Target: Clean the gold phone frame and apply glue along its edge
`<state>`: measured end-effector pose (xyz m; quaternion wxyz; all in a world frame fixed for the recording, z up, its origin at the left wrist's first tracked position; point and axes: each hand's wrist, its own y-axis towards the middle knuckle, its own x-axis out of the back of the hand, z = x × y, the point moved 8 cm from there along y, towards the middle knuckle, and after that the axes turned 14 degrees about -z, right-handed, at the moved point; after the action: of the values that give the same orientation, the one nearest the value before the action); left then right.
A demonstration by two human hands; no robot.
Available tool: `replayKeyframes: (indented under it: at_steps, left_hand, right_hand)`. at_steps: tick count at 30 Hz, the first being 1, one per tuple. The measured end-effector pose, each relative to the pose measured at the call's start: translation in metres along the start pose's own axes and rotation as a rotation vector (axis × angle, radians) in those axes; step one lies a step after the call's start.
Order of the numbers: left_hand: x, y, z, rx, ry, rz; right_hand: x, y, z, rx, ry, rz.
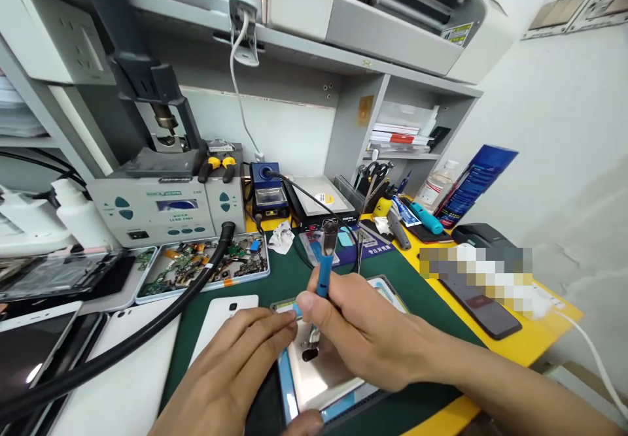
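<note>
My right hand [360, 328] is closed around a blue glass cutter [324, 272] with a clear top end, held nearly upright. Its metal head points down at a shiny, mirror-like panel [328, 377] with light blue strips along its edges. Whether the head touches the surface I cannot tell. Flat along the panel's left side lies my left hand [235, 364], fingers stretched out and the thumb near the lower edge. The left fingertips come close to the cutter's head. Both hands hide parts of the panel, which rests on a green mat [417, 302].
A black hose [167, 328] crosses the left side. Behind it are a tray of circuit boards [191, 272] and a grey soldering station [169, 207]. A white phone back [220, 321] lies left of the panel, a dark phone [483, 305] at right.
</note>
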<state>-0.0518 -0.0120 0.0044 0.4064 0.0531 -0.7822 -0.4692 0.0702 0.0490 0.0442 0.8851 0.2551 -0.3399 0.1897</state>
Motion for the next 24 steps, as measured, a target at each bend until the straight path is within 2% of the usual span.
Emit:
replayKeyframes:
  at_steps: [4, 10, 16, 24]
  left_hand:
    - [-0.003, -0.007, 0.004, -0.055, 0.042, -0.006]
    - [-0.01, -0.023, 0.015, -0.119, 0.001, 0.021]
    - [-0.014, -0.026, 0.021, -0.105, -0.044, 0.064]
    - [-0.014, -0.028, 0.02, -0.116, -0.045, 0.001]
  right_hand:
    - [-0.004, 0.0, -0.001, -0.002, -0.093, 0.006]
    - [-0.007, 0.002, -0.003, 0.025, -0.094, -0.014]
    - [-0.007, 0.004, -0.006, -0.019, -0.084, 0.006]
    - [-0.011, 0.007, -0.005, -0.043, 0.022, 0.048]
